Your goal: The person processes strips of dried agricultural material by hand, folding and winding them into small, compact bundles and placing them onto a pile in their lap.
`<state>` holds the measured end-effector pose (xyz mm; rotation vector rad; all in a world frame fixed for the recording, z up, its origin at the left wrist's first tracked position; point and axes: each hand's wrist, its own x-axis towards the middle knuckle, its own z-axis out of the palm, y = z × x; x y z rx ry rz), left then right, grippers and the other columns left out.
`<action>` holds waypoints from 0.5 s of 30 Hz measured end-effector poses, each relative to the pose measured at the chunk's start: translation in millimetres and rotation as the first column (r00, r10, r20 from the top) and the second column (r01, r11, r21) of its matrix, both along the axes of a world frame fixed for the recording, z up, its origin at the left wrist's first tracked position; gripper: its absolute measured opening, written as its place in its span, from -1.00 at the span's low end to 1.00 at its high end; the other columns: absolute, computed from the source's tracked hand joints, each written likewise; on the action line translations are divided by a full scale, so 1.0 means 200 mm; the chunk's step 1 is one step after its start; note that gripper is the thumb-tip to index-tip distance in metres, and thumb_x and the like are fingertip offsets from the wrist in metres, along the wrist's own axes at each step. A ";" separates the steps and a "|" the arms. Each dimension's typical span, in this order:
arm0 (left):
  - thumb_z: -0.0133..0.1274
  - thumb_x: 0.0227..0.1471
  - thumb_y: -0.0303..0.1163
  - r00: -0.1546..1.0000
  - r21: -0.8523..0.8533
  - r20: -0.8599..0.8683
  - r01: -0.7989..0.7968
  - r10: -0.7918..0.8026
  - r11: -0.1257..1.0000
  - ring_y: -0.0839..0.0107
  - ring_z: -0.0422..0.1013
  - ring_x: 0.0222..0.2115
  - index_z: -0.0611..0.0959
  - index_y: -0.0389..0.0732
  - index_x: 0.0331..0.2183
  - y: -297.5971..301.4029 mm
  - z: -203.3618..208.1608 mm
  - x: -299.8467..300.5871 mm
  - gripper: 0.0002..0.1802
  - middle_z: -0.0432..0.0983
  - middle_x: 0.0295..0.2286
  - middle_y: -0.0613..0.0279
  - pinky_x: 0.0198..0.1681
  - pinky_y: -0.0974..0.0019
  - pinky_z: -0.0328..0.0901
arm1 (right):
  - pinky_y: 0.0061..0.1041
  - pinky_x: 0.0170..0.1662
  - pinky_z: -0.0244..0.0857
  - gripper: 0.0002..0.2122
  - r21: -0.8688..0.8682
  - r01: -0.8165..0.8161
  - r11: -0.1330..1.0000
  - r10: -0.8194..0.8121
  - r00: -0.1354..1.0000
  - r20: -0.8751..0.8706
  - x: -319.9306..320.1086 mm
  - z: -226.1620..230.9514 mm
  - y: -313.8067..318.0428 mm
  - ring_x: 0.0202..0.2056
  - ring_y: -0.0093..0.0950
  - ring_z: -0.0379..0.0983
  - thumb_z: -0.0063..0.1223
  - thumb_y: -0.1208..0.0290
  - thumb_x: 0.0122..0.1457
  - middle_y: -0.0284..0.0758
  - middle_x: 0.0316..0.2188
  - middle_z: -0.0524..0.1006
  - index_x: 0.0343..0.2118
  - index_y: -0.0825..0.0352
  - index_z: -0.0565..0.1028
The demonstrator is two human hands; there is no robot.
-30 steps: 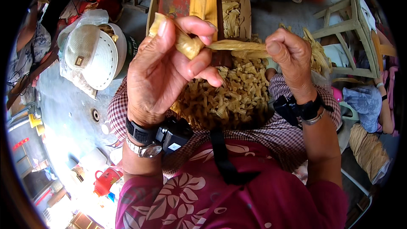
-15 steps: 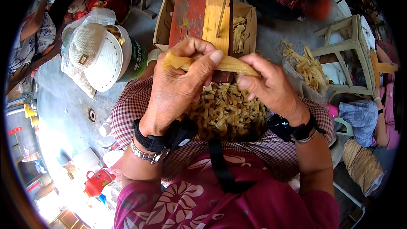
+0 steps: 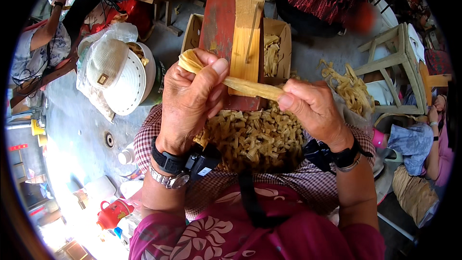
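My left hand (image 3: 190, 98) and my right hand (image 3: 313, 108) together hold a long pale yellow rolled strip (image 3: 248, 85), stretched level between them. The left thumb and fingers pinch its folded left end; the right fingers grip its right end. Below the hands, a heap of short yellow knotted pieces (image 3: 255, 137) fills my lap on a checked cloth. Right behind the strip stands a red wooden bench (image 3: 219, 14) with a pale wooden block (image 3: 245, 38) on it.
A cardboard box (image 3: 281, 43) with more yellow pieces sits behind the bench. A white hat (image 3: 115, 74) lies on a bucket at left. A wooden stool (image 3: 394, 62) stands at right beside loose yellow strips (image 3: 349, 86). Other people sit around the edges. A red jug (image 3: 110, 212) stands on the floor.
My hands have come lower and closer together over the lap, then drawn the strip out straight between them. The view has tilted, showing more of the bench and box.
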<state>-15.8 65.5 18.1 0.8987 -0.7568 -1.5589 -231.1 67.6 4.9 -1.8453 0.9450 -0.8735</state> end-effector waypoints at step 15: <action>0.04 0.07 -0.36 0.789 -0.270 0.577 -0.059 0.210 0.961 0.71 0.16 -0.73 0.52 -0.26 -0.49 -0.32 -0.15 -0.01 -0.82 0.40 -0.67 0.40 -0.71 0.56 0.05 | -0.36 -0.58 0.11 -0.74 -0.294 0.175 0.940 -0.269 0.909 -0.319 0.02 -0.05 -0.29 -0.68 -0.21 0.24 -0.06 0.30 0.18 -0.14 -0.72 0.27 -0.51 0.42 0.38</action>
